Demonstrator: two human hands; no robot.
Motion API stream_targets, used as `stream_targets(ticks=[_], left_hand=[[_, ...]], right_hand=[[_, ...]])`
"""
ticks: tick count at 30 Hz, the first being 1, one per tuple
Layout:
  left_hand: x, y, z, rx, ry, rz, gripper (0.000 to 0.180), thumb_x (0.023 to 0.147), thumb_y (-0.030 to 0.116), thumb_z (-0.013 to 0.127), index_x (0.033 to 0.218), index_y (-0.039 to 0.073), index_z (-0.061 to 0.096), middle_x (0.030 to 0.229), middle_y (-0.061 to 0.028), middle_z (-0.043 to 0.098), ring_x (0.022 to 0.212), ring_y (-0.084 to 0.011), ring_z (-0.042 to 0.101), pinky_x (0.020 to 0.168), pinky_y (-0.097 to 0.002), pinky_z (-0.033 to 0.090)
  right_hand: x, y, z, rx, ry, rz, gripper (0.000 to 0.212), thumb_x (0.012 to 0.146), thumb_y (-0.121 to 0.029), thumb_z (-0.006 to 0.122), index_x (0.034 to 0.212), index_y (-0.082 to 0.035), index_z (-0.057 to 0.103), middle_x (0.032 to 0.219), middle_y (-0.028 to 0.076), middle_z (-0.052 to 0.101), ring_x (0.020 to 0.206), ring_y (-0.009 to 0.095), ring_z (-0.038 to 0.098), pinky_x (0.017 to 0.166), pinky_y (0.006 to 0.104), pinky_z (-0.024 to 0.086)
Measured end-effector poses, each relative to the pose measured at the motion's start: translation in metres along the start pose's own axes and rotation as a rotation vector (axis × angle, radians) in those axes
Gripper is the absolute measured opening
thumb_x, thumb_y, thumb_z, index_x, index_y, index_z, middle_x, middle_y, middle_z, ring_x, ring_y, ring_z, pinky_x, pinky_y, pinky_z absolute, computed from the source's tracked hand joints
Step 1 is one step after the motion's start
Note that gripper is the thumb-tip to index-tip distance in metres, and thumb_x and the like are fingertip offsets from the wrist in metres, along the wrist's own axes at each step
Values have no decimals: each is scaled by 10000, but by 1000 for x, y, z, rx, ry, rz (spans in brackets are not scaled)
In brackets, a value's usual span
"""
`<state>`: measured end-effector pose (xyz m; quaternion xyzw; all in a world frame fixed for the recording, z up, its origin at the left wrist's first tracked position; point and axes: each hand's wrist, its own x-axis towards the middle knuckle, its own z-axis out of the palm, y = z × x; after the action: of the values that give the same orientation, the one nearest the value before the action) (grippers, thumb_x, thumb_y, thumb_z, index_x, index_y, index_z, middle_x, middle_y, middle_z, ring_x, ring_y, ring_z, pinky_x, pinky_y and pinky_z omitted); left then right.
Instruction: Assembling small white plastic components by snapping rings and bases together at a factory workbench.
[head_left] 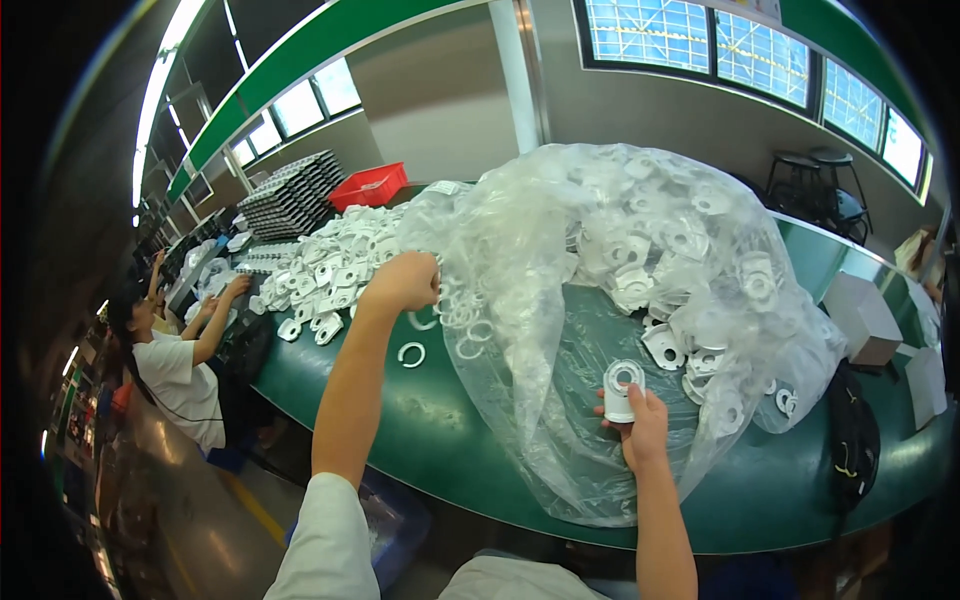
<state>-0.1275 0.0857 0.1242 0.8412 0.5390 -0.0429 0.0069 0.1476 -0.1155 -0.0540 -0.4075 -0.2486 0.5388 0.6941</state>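
My right hand (646,428) grips a white plastic part (624,388) with a round ringed opening, thumb on its lower end, above the clear plastic bag's near side. Out to the left, my left hand (403,283) is closed beside a heap of white rings (462,312). Its fingertips are turned away, so what they hold, if anything, is hidden. One open-sided white ring (411,354) lies alone on the green table below that hand. The large clear bag (530,380) spreads over the table, with many similar white parts (665,345) spilling from its mouth.
Loose white parts (335,262) are piled at the far left, before stacked grey trays (290,195) and a red bin (368,186). A co-worker (185,370) works along the left side. A white box (862,318) and a black bag (853,440) are at the right.
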Motion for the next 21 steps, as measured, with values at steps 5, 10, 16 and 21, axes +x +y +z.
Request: stream_targets(ticks=[5, 10, 16, 21], left_hand=[[-14, 98, 47, -1142, 66, 240, 136, 809, 129, 654, 887, 18, 648, 720, -18, 622, 538, -95, 566, 499, -235, 459], [-20, 154, 113, -1722, -35, 272, 168, 846, 102, 645, 959, -20, 623, 750, -43, 619, 610, -97, 597, 489, -216, 461], [-22, 172, 147, -1892, -106, 180, 145, 857, 59, 625, 956, -47, 631, 753, -84, 638, 623, -127, 616, 548, -228, 511], [-25, 177, 150, -1836, -48, 173, 144, 858, 52, 620, 952, -57, 629, 743, -88, 639, 622, -119, 612, 558, -229, 511]], right_hand=[[3, 7, -7, -25, 33, 21, 309, 985, -231, 419, 1104, 32, 527, 964, 191, 647, 716, 229, 657, 563, 286, 533], [0, 4, 1, 13, -8, 18, 459, 999, -362, 348, 1146, 39, 516, 982, 200, 647, 748, 258, 661, 590, 317, 545], [-2, 1, 4, 57, -32, 48, 554, 997, -429, 284, 1151, 52, 512, 995, 192, 638, 756, 282, 655, 605, 347, 547], [0, 1, 3, 8, -47, 37, 552, 996, -432, 281, 1150, 45, 513, 996, 174, 637, 770, 275, 654, 613, 340, 546]])
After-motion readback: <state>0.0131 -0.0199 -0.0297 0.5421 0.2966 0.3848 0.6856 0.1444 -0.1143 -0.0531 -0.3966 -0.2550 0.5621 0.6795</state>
